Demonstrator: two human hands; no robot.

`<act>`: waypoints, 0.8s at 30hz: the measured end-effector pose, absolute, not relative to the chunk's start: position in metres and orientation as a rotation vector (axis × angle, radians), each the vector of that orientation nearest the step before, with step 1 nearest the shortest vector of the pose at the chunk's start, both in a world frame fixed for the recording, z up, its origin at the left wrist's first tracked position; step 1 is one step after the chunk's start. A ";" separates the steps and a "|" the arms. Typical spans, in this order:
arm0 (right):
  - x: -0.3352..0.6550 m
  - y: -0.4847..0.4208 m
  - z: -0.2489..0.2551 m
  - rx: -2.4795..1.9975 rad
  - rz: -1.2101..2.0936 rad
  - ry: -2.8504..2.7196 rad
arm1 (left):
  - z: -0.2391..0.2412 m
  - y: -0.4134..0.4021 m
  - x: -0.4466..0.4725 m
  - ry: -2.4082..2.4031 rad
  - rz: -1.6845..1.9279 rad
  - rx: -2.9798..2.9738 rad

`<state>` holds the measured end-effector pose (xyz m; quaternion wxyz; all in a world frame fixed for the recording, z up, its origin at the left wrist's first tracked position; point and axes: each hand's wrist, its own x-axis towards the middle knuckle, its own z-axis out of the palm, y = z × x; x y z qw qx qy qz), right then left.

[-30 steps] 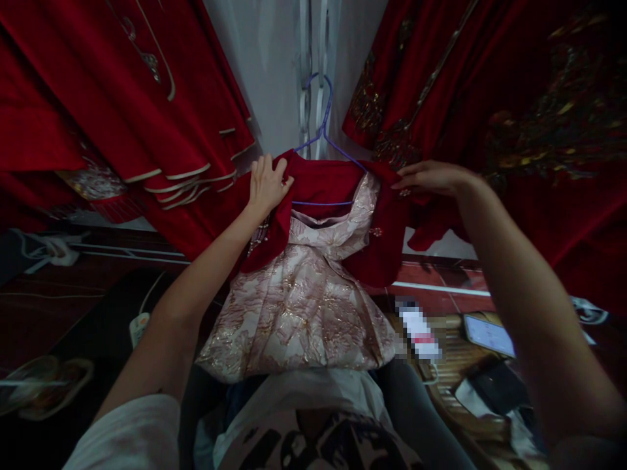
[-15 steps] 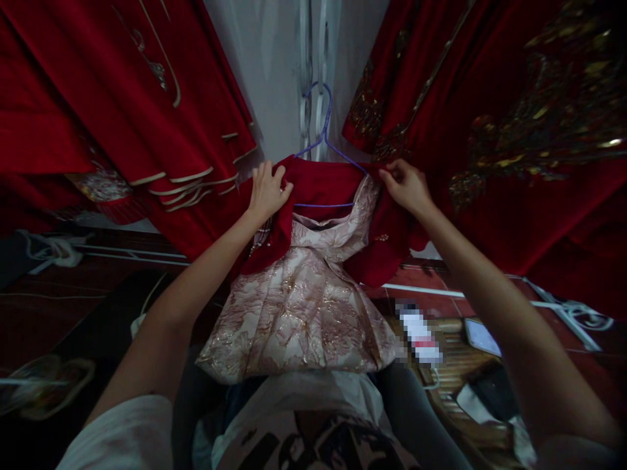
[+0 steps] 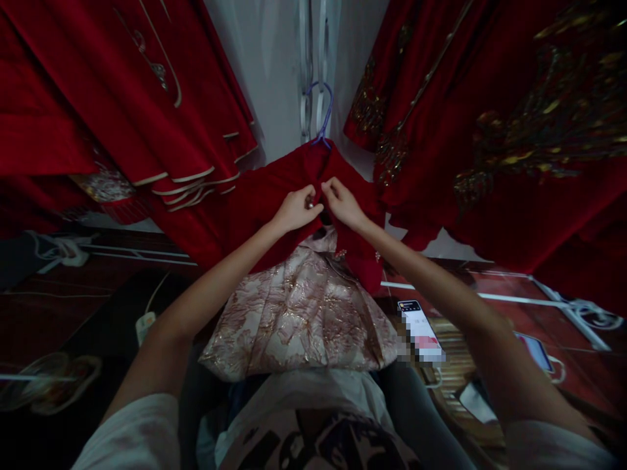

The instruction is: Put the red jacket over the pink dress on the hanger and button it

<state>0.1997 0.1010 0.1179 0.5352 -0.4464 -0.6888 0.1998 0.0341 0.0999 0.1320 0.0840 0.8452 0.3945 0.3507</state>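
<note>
A small red jacket [image 3: 274, 189] hangs over a pink and gold brocade dress [image 3: 298, 313] on a purple hanger [image 3: 321, 111] in front of me. My left hand [image 3: 295, 210] pinches the jacket's left front edge at the chest, with a small shiny fastener at its fingertips. My right hand [image 3: 343, 202] pinches the right front edge. The two hands almost touch at the middle, holding both edges together over the dress.
Red embroidered garments hang at the left [image 3: 98, 98] and right [image 3: 490, 130]. A phone with a lit screen [image 3: 420, 329] lies on a wooden stool at lower right, another device [image 3: 536, 352] beside it. A power strip [image 3: 144, 324] and cables lie on the dark floor.
Both hands moved from the jacket's shoulders inward to the centre, pulling its two front edges together and covering the top of the dress and the hanger's bar.
</note>
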 end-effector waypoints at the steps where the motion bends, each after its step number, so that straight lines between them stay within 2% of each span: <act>1: 0.190 0.099 0.116 -1.036 0.520 -1.620 | 0.131 0.098 0.036 1.118 1.028 2.509; 8: 0.172 0.079 0.122 -0.913 0.704 -1.446 | 0.122 0.087 0.027 0.966 1.050 2.510; 14: 0.182 0.061 0.112 -0.791 1.057 -1.364 | 0.090 0.094 0.024 1.018 1.400 1.939; 18: 0.187 0.057 0.096 -0.770 0.941 -1.456 | 0.084 0.094 0.023 1.022 1.487 1.699; 24: 0.185 0.059 0.081 -0.886 0.829 -1.511 | 0.086 0.091 0.017 0.999 1.399 1.841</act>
